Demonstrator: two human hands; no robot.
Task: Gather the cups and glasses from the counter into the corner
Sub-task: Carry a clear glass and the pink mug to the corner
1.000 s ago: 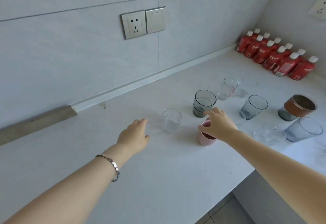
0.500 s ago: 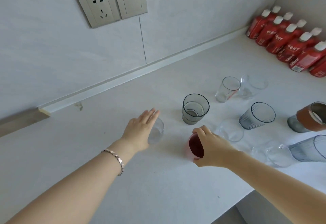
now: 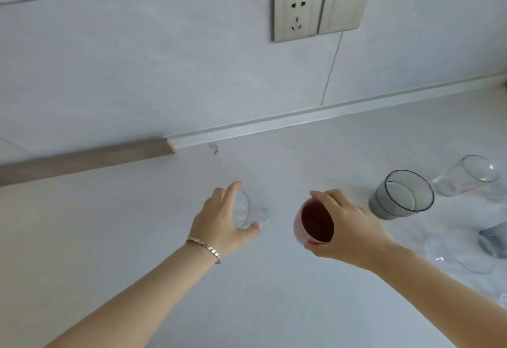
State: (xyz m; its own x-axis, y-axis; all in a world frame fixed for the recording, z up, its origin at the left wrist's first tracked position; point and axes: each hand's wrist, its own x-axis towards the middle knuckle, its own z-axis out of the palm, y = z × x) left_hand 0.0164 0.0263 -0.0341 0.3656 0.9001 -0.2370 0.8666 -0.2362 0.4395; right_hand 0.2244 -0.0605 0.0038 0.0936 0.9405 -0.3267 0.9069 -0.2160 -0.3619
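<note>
Item one: our left hand (image 3: 223,218) curls around the small clear glass (image 3: 244,209) on the counter (image 3: 137,238). Item two: our right hand (image 3: 343,227) grips the tilted pink cup (image 3: 310,224); a loose hold could drop it. Right: grey tumbler (image 3: 400,197) and clear tumbler (image 3: 466,180) crowd the path, risking knocks.

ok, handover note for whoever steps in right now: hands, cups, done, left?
Left hand: curled around the small clear glass, which seems to stand on the counter.
Right hand: holding the pink cup, tilted, apparently lifted.
Smoky grey glass and clear tumbler stand to the right; more glasses lie cut off at the right edge.
Done: nothing visibly gathered.
Left: move all into the corner.
</note>
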